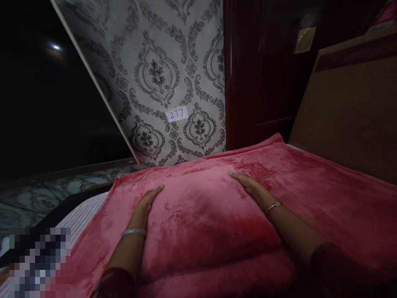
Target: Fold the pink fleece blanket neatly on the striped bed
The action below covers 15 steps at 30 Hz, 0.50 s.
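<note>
A plush pink-red blanket [198, 219] is spread out, with a folded, raised section in the middle. At the left side of that section is my left hand [148, 200], its thumb resting along the edge. My right hand [248, 184] is at the far right corner of the same section, thumb pointing inward. Both hands appear to grip the blanket's sides, though most of the fingers are tucked out of sight. A bangle circles each wrist.
Behind the blanket stands a patterned wall [158, 78] bearing a paper label [176, 114] marked 277. A large dark screen [56, 95] leans at left. Dark red wood [257, 74] and a brown board [347, 103] stand at right. Striped cloth [88, 213] shows beneath the blanket.
</note>
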Each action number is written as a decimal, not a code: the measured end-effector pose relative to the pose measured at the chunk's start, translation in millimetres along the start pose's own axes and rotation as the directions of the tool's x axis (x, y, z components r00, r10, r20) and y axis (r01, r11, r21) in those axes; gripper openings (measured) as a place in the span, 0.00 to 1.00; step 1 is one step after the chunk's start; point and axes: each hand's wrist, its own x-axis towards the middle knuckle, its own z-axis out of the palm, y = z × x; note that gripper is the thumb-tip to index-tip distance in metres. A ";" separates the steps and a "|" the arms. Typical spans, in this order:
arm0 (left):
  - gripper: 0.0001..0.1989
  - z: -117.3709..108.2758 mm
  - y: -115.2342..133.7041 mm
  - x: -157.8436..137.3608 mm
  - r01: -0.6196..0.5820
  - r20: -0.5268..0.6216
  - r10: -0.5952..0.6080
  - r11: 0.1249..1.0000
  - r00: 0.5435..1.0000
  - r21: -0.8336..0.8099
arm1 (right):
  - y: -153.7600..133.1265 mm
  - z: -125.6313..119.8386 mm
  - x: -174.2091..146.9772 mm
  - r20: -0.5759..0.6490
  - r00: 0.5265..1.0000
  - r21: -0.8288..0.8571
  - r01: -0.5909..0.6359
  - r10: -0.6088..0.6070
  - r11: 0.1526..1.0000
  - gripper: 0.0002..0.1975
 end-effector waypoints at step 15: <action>0.25 -25.0 118.9 -73.7 -0.541 -0.182 0.512 0.756 0.840 -0.369 | -118.3 8.9 -48.1 -0.007 0.889 0.151 0.453 -0.457 0.879 0.18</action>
